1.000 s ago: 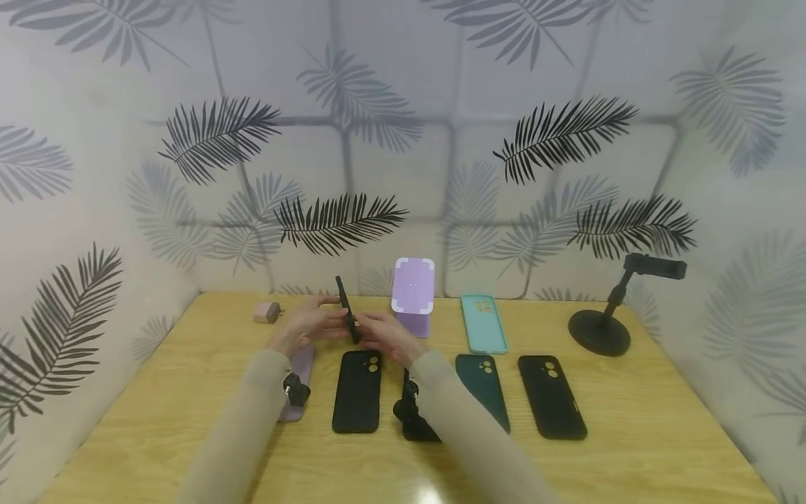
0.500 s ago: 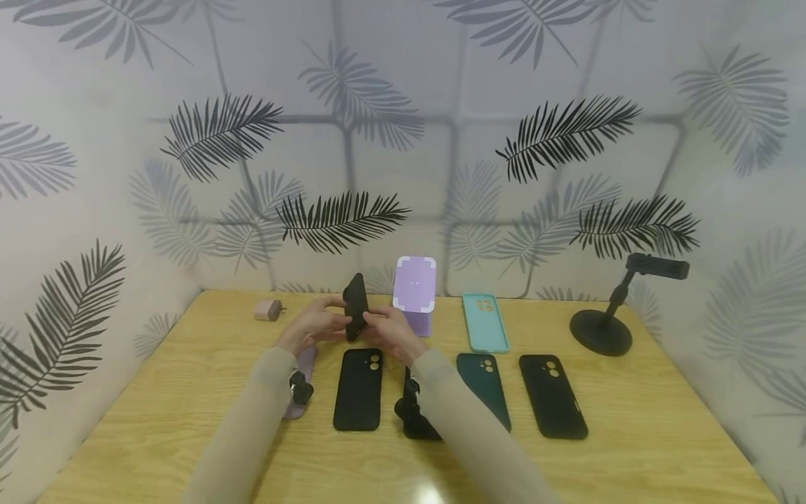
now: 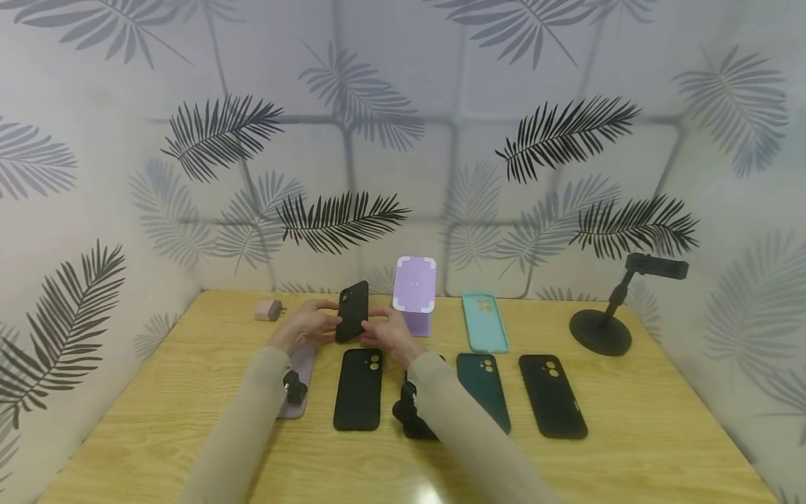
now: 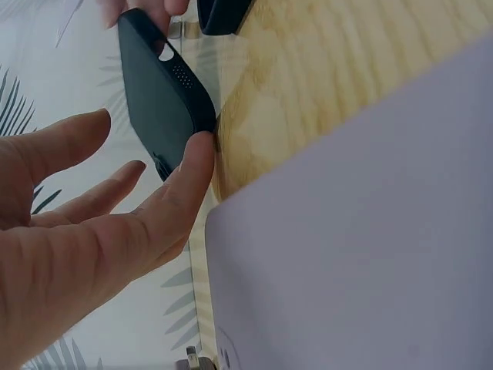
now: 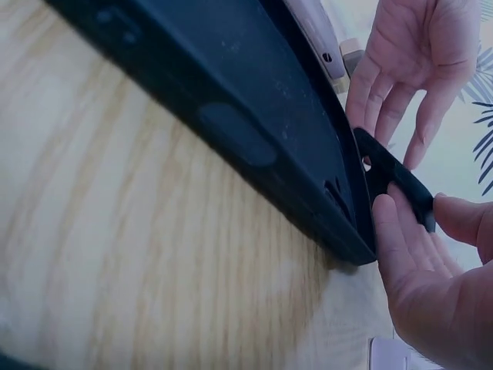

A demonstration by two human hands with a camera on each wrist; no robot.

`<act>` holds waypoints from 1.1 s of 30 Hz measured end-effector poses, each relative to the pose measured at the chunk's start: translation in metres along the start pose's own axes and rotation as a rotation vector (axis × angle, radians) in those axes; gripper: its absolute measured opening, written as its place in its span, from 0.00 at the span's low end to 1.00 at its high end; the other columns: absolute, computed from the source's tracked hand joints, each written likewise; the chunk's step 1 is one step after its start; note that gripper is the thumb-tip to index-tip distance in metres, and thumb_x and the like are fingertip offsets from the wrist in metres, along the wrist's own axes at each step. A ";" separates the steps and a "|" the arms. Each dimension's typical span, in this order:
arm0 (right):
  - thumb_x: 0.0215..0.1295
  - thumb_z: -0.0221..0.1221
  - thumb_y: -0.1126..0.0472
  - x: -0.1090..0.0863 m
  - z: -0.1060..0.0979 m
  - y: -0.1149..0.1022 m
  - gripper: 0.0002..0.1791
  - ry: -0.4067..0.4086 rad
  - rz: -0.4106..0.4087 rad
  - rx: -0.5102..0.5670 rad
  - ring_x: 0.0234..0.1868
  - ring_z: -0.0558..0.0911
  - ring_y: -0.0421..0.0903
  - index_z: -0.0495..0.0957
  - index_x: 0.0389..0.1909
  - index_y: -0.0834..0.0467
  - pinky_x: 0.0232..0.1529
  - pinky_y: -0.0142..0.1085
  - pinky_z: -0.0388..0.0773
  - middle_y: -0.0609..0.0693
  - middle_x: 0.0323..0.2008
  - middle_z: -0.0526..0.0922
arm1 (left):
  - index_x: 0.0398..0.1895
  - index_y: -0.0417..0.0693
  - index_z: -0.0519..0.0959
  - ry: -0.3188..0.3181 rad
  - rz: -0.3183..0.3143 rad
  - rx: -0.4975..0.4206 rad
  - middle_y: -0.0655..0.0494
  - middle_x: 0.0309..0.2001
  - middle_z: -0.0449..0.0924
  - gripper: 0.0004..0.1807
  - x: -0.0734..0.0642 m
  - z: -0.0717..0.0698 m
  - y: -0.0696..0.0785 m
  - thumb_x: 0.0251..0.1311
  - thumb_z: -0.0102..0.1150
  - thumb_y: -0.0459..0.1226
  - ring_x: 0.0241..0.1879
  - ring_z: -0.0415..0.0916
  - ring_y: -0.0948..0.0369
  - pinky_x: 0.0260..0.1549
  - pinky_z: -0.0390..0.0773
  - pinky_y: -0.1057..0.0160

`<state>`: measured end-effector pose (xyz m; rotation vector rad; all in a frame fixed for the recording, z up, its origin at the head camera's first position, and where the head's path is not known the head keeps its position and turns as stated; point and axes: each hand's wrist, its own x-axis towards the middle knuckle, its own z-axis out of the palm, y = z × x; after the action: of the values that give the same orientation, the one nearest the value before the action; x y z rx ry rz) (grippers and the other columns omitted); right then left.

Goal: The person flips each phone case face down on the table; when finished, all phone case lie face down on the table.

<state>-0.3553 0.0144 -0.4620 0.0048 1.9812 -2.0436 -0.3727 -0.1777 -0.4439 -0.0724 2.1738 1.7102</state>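
Near the back of the table, a black phone case (image 3: 354,312) stands tilted between the two hands, its camera cutout at the upper left. My right hand (image 3: 390,332) pinches its right side; the right wrist view shows the thumb (image 5: 454,212) at the case's edge and fingers behind. My left hand (image 3: 307,325) is at the opposite side with relaxed fingers. In the left wrist view one fingertip (image 4: 200,146) touches the case's corner, while the thumb (image 4: 92,131) stays apart. Just in front lies another black phone case (image 3: 357,389).
A lilac phone case (image 3: 302,367) lies under the left wrist. A purple stand (image 3: 414,285) is behind the right hand. Rightward lie a turquoise case (image 3: 485,329), a dark teal case (image 3: 485,385) and a black case (image 3: 554,399). A black holder (image 3: 601,332) and pink charger (image 3: 267,310) flank them.
The held phone case has turned from edge-on to show its flat back, then lowered and tilted slightly. Both hands stay at its sides, with the fingers shifting along the edges.
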 end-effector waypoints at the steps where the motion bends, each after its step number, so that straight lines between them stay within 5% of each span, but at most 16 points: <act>1: 0.69 0.56 0.69 0.000 0.000 0.000 0.25 -0.002 -0.002 -0.003 0.50 0.84 0.59 0.66 0.65 0.69 0.51 0.43 0.84 0.70 0.55 0.78 | 0.73 0.39 0.59 0.006 0.000 0.003 0.35 0.70 0.60 0.30 0.000 -0.001 -0.001 0.69 0.51 0.31 0.69 0.62 0.41 0.62 0.74 0.47; 14: 0.71 0.52 0.70 0.003 -0.004 0.002 0.23 -0.103 -0.016 -0.138 0.56 0.81 0.58 0.67 0.64 0.73 0.55 0.42 0.82 0.67 0.59 0.76 | 0.73 0.37 0.59 0.022 0.001 0.019 0.35 0.70 0.61 0.30 -0.007 -0.015 -0.003 0.69 0.51 0.31 0.68 0.63 0.42 0.62 0.75 0.48; 25: 0.72 0.48 0.72 0.004 -0.007 0.003 0.21 -0.158 -0.004 -0.141 0.59 0.79 0.59 0.67 0.64 0.75 0.59 0.43 0.79 0.69 0.61 0.74 | 0.72 0.36 0.59 0.030 -0.014 0.021 0.35 0.71 0.58 0.29 -0.005 -0.022 -0.007 0.69 0.51 0.31 0.70 0.61 0.42 0.63 0.74 0.48; 33: 0.72 0.47 0.74 0.000 -0.014 0.004 0.22 -0.214 -0.033 -0.131 0.63 0.75 0.61 0.65 0.65 0.75 0.65 0.46 0.74 0.71 0.62 0.72 | 0.74 0.41 0.58 0.040 0.031 0.060 0.36 0.70 0.61 0.30 -0.013 -0.022 -0.003 0.71 0.50 0.33 0.69 0.63 0.42 0.64 0.73 0.48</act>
<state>-0.3568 0.0279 -0.4669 -0.2652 1.9871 -1.8428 -0.3657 -0.2016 -0.4382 -0.0576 2.2644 1.6726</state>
